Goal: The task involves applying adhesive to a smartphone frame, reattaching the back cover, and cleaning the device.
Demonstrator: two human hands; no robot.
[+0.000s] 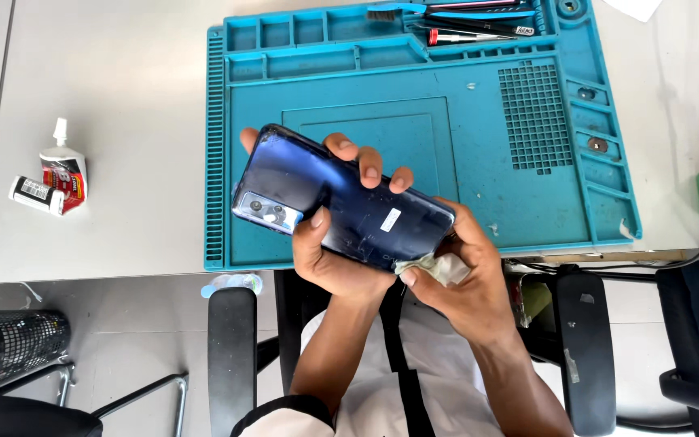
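— Holding anything, that left hand (329, 259)?
— Yes, it wraps closed around a dark blue phone (341, 198), back side up, above the near edge of the teal work mat (527, 194).
— And the right hand (463, 283)?
— Pinched shut on a small pale cloth (438, 267), pressed against the phone's right near corner.
— Anything else on the bench (123, 97)?
— A glue tube (64, 170), far left.

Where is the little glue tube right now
In the head view, the glue tube lies on the grey table at the far left, left of the teal work mat and beside a small white cylinder.
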